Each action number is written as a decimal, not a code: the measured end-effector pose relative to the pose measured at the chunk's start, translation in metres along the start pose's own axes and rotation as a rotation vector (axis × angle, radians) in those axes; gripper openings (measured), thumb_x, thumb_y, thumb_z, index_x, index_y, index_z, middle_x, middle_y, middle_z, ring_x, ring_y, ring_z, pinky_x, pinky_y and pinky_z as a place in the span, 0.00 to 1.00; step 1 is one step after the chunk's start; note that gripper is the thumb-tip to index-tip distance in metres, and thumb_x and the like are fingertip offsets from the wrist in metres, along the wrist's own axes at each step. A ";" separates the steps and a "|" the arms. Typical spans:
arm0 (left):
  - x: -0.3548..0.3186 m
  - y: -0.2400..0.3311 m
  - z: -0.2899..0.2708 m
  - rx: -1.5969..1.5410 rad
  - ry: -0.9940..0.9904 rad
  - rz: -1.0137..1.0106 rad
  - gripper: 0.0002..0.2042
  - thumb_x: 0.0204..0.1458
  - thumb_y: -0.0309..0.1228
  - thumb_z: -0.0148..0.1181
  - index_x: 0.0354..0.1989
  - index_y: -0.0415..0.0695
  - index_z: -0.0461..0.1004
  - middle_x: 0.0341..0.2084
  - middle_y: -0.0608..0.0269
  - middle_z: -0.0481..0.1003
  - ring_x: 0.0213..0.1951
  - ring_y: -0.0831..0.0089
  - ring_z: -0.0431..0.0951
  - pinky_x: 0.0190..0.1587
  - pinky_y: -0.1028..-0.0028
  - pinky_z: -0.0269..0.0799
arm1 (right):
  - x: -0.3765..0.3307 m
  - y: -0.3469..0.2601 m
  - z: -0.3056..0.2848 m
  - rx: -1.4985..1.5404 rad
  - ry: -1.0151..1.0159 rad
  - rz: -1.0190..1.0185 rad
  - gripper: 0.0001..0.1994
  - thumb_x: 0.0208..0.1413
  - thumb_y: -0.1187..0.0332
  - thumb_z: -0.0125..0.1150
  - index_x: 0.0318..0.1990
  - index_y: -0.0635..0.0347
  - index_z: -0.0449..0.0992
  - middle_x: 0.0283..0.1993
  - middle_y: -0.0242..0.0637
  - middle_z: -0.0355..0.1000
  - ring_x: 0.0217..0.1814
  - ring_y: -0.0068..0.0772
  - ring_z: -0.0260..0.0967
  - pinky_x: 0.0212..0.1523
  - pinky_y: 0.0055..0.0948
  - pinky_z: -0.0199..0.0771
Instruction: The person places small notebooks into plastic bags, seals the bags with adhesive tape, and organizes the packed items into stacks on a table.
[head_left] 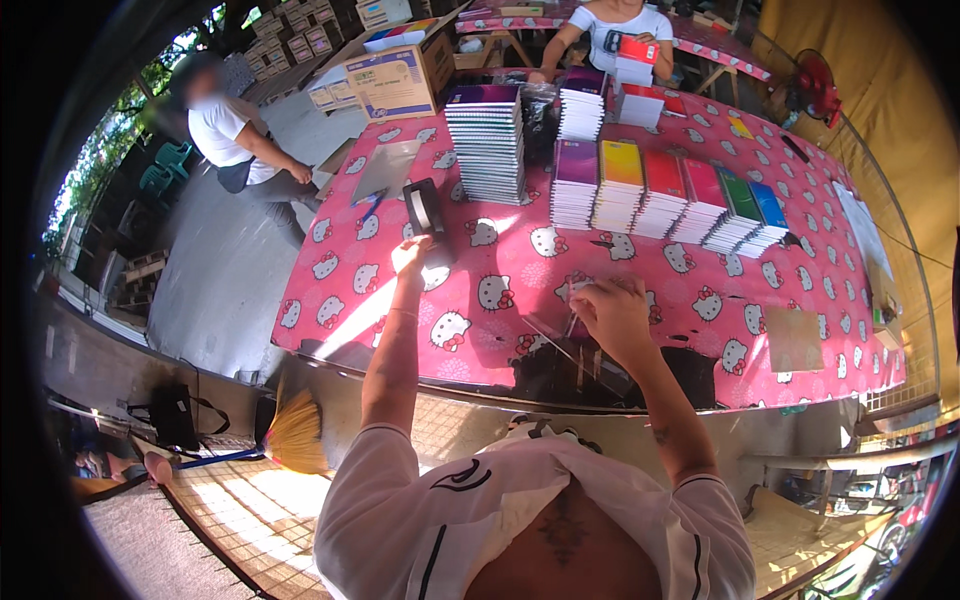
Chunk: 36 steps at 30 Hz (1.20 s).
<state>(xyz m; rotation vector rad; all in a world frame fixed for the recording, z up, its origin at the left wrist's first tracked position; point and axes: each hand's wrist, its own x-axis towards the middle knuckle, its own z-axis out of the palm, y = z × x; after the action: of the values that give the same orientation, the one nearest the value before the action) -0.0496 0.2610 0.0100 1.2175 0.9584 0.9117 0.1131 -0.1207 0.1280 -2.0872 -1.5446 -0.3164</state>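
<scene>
My left hand (410, 255) is closed in a pinch at the near end of a black tape dispenser (428, 215). Whatever its fingers hold is too small to make out. Over the table's near edge, my right hand (612, 308) has its fingers bent together on a sheet of clear plastic (572, 348), whose edges show faintly below it. Beyond my hands stand a tall pile of spiral notebooks (487, 150) and a row of shorter notebook stacks (665, 190) with purple, yellow, red, pink, green and blue covers.
Scissors (372, 203) with blue handles lie left of the dispenser on the pink patterned tablecloth (480, 335). A cardboard box (392, 85) stands at the far left. Across the table a person (620, 35) holds a red notebook; another person (235, 140) walks at the left. A red fan (815, 88) stands far right.
</scene>
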 end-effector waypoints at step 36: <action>-0.157 0.068 0.168 0.512 -1.011 0.929 0.07 0.51 0.27 0.69 0.37 0.55 0.84 0.66 0.58 0.60 0.66 0.57 0.59 0.66 0.59 0.55 | -0.067 0.099 0.017 0.751 0.028 0.366 0.26 0.48 0.51 0.72 0.54 0.49 0.77 0.63 0.39 0.64 0.65 0.43 0.62 0.61 0.47 0.63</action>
<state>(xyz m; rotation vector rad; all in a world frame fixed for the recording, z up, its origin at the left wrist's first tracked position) 0.0524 0.0675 0.1083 2.3158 -0.2810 0.5582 0.1823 -0.1874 0.0556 -1.6808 -1.0037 0.3247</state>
